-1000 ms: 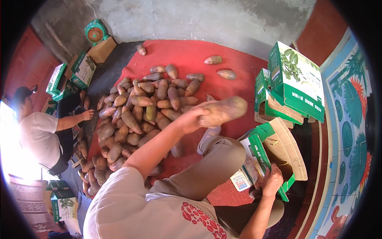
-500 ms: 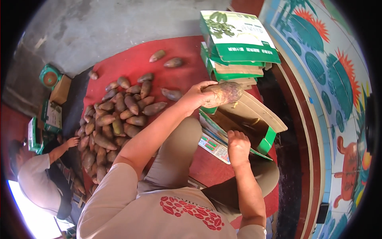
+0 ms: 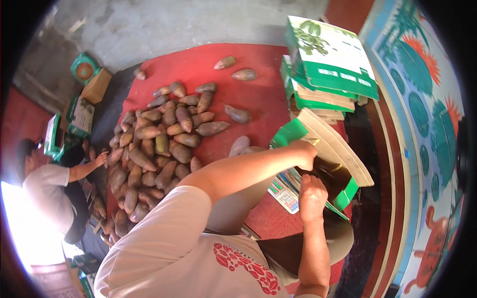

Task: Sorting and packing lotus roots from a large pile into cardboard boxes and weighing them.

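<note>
An open cardboard box (image 3: 343, 140) with green flaps stands by my right knee. My left hand (image 3: 302, 153) reaches down over its opening, back of the hand up. Its fingers are hidden, and no tuber shows in it. Closed at the near rim of the box is my right hand (image 3: 313, 193), its fingers curled over the edge. Beneath the box, partly covered, sits a white digital scale (image 3: 285, 196) with a green display and a keypad. A large pile of brown-purple tubers (image 3: 149, 149), resembling sweet potatoes, lies to my left on a red mat (image 3: 258, 57).
Stacked green-and-white cartons (image 3: 338, 59) stand beyond the box, beside a painted tile wall (image 3: 417, 119). Single tubers (image 3: 243, 74) lie at the far side of the mat. On the left a co-worker (image 3: 47, 193) reaches to the pile, near a green dial scale (image 3: 84, 68).
My left hand has moved right and down from above the mat to the box opening; the large tuber it held is out of sight. My right hand stays at the rim. The view has shifted.
</note>
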Motion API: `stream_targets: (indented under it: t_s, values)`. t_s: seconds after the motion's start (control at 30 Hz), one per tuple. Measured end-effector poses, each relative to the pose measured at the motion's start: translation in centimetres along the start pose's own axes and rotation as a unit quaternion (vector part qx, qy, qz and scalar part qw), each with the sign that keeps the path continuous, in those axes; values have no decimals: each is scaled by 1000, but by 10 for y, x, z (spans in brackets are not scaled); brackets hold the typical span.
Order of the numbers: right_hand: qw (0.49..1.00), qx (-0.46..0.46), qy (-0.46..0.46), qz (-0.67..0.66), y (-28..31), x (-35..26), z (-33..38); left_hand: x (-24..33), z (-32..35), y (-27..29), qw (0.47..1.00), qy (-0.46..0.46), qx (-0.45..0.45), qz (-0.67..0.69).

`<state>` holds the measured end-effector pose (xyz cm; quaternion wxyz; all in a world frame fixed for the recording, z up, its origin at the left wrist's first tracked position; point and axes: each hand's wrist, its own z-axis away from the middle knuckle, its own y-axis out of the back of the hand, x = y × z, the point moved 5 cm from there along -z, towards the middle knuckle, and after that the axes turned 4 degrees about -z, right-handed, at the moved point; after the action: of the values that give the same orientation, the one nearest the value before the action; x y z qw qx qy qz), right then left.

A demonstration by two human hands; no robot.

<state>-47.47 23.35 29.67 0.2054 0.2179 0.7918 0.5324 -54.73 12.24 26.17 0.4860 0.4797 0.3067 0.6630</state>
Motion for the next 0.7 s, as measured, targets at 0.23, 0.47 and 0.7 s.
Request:
stream_targets:
  t_s: [0.23, 0.47, 0.7]
  values:
    - [1000, 13, 6, 17, 4, -4, -7, 6, -3, -10, 997, -25, -34, -65]
    - [1000, 17, 6, -3, 7, -6, -9, 7, -11, -10, 998, -4, 54, -26]
    - [999, 16, -17, -26, 3, 0, -9, 4, 10, 20, 980, -17, 186, 63]
